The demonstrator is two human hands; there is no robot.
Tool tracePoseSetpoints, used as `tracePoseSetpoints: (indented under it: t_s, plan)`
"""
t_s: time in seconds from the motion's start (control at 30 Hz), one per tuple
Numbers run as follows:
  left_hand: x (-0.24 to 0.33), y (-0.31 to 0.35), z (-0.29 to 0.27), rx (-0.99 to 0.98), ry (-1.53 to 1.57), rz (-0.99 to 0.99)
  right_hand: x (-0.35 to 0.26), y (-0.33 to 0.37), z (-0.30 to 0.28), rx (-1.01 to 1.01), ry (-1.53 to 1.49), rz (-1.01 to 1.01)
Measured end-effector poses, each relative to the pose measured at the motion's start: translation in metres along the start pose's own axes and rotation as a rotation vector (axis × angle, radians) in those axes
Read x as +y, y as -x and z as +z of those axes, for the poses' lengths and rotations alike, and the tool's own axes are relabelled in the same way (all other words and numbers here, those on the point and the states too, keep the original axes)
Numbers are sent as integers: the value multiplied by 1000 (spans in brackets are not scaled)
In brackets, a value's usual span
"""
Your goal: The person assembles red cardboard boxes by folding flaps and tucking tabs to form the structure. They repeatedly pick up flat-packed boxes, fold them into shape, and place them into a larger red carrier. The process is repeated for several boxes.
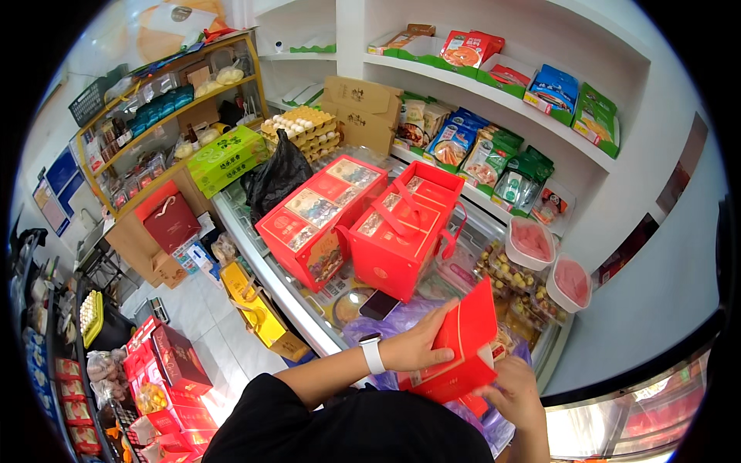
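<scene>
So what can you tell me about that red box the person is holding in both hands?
The red box looks like glossy cardboard, flat-sided with gold print. It is held tilted, one corner pointing up, over purple plastic on the glass freezer lid. The left hand lies across its face; the right hand grips its lower edge.

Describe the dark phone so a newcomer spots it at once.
Start at the glass-topped chest freezer under the white wall shelves. In front of the tall red handled gift box lies the flat black phone, the only dark, glossy slab among red cartons.
</scene>
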State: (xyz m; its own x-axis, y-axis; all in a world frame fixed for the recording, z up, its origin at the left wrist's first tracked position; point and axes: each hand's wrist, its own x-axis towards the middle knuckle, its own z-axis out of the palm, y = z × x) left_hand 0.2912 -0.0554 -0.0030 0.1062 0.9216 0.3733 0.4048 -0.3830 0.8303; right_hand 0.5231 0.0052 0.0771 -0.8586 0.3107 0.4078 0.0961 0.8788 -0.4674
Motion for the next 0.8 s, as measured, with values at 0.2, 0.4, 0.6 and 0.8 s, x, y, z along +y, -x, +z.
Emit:
tracePoseSetpoints:
  t_s: [0.2,0.4,0.6,0.8]
  plan:
    - [6,-9,2,-137,125,-56,-8,-21,11,147,242,143]
    - [23,-18,7,-114,545,-109,-2,-32,21,395,129,327]
    - [21,-30,-5,123,1103,-138,22,-26,68,226,-311,487]
    - [45,-37,6,211,1369,-274,20,-33,62,489,-61,528]
